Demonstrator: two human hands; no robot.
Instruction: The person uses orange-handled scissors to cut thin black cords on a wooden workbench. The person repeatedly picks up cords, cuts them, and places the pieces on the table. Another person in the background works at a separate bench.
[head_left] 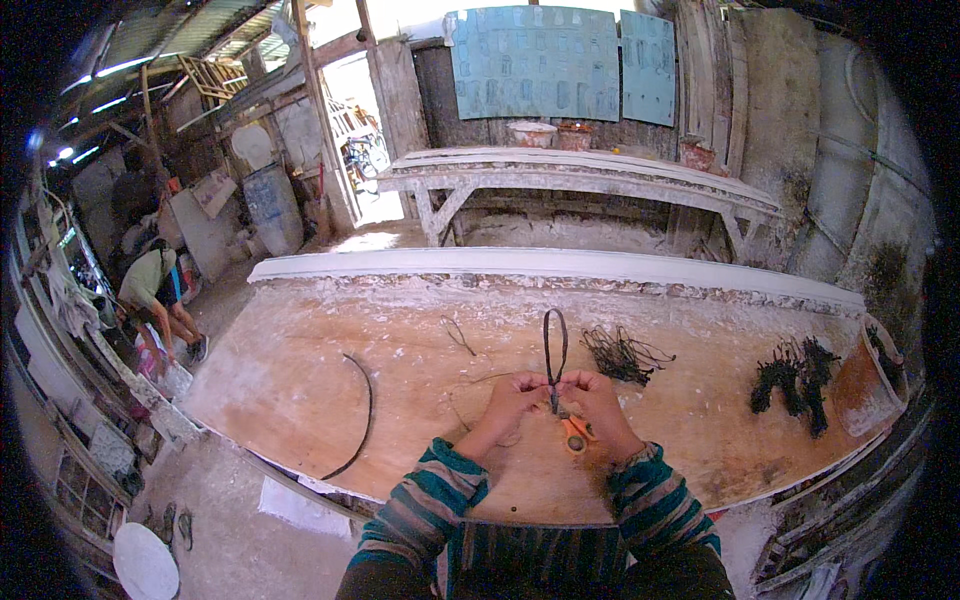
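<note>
Over the middle of the wooden tabletop, my left hand (519, 393) and my right hand (592, 394) are close together with fingertips pinched. Between them they hold a thin black strip (556, 335) bent into an upright narrow loop, its lower ends at my fingers. Orange-handled scissors (575, 436) lie just under my hands, the blades partly hidden. A pile of thin black loops (622, 355) sits beyond my right hand. Off to the left, a longer curved black strip (370, 400) lies near the table's front edge.
Dark bundles (795, 382) and a dusty orange bucket (872, 392) are at the table's right end. A white bar (540, 262) borders its far edge. Behind stands a long bench (600, 182) with tubs. At left, another person (152, 285) bends down near a blue barrel (272, 212).
</note>
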